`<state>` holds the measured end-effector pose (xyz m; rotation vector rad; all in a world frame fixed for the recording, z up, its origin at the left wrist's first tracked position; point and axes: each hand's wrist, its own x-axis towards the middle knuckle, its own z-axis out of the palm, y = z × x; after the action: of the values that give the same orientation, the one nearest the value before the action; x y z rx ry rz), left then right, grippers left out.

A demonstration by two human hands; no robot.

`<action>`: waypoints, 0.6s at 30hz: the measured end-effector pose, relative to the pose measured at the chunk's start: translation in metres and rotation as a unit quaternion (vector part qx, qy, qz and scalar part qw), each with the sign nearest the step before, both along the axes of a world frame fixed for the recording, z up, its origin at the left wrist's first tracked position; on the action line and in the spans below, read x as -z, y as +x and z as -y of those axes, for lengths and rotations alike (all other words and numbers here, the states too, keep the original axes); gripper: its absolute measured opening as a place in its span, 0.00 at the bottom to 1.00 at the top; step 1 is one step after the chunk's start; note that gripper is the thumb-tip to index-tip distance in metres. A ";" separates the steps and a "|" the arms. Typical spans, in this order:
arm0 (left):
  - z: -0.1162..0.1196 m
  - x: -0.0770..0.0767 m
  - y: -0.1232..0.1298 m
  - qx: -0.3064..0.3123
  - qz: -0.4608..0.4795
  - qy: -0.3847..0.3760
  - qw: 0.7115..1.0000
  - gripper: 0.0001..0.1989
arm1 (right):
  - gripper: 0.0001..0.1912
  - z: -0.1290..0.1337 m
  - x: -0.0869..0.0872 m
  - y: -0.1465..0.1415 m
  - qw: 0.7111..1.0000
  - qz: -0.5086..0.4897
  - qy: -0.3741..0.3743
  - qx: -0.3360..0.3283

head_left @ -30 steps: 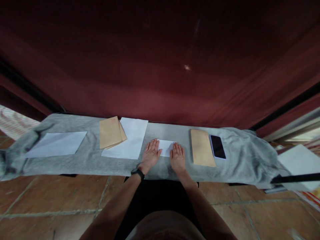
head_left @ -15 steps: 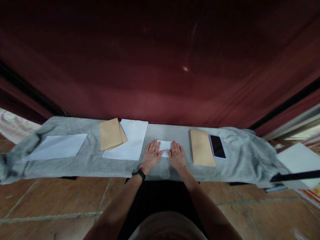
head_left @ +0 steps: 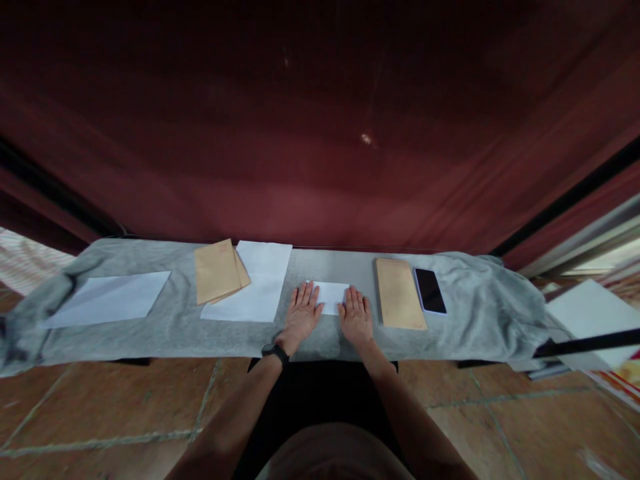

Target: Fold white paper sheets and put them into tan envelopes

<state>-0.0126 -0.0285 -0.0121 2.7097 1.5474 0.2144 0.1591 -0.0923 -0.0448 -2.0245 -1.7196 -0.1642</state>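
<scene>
A small folded sheet of white paper (head_left: 331, 297) lies flat on the grey cloth (head_left: 330, 340) in front of me. My left hand (head_left: 303, 312) rests flat on its left end, fingers stretched forward, with a dark watch (head_left: 275, 352) on the wrist. On the right end, my right hand (head_left: 357, 316) presses down flat, fingers out and thumb pointing inward. The paper's middle shows between the two thumbs; its ends are partly hidden under the hands.
Left of my hands, brown envelopes (head_left: 218, 272) overlap a white sheet (head_left: 266, 287); another white sheet (head_left: 113, 297) lies farther left. To the right are a stack of brown envelopes (head_left: 400, 295) and a phone (head_left: 430, 291). A dark red panel (head_left: 310, 167) rises behind the cloth.
My hands have slid slightly apart along the paper, so more of its middle shows. The whole view has shifted a little; other things lie as before.
</scene>
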 end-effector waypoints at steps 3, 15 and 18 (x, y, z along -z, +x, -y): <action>0.017 0.005 0.009 0.088 0.020 -0.002 0.996 0.27 | 0.28 0.002 -0.005 0.001 1.000 -0.009 -0.016 -0.003; 0.049 0.008 -0.012 0.156 0.033 0.034 0.987 0.31 | 0.26 0.006 -0.013 0.007 1.000 -0.025 -0.014 0.001; 0.053 0.010 -0.020 0.141 0.035 0.044 0.988 0.32 | 0.27 0.010 -0.017 0.007 0.999 -0.021 -0.013 -0.030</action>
<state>-0.0328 -0.0817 -0.0224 2.9109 1.1452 0.3760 0.1663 -0.1023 -0.0283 -1.9781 -1.7625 -0.0788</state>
